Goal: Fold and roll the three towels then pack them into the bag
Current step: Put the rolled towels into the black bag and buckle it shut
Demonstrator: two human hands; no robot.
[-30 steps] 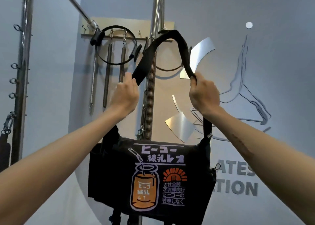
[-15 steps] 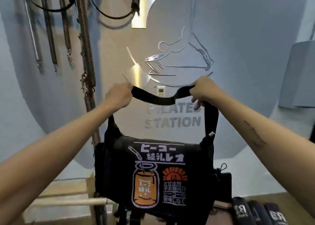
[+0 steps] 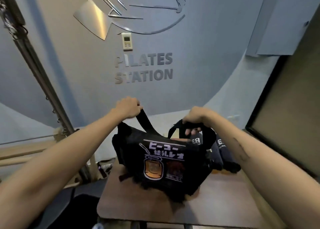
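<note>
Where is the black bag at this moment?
In the head view the bag sits centre frame on the brown table, its strap gripped by both hands, with rolled dark towels just behind its right side.

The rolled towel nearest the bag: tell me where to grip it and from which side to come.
Grip the rolled towel around its middle, coming from above and the right. It lies as a dark cylinder on the table, pressed close behind the black bag, whose strap arches over its far end. The right hand would probably have to release the strap first.
</note>
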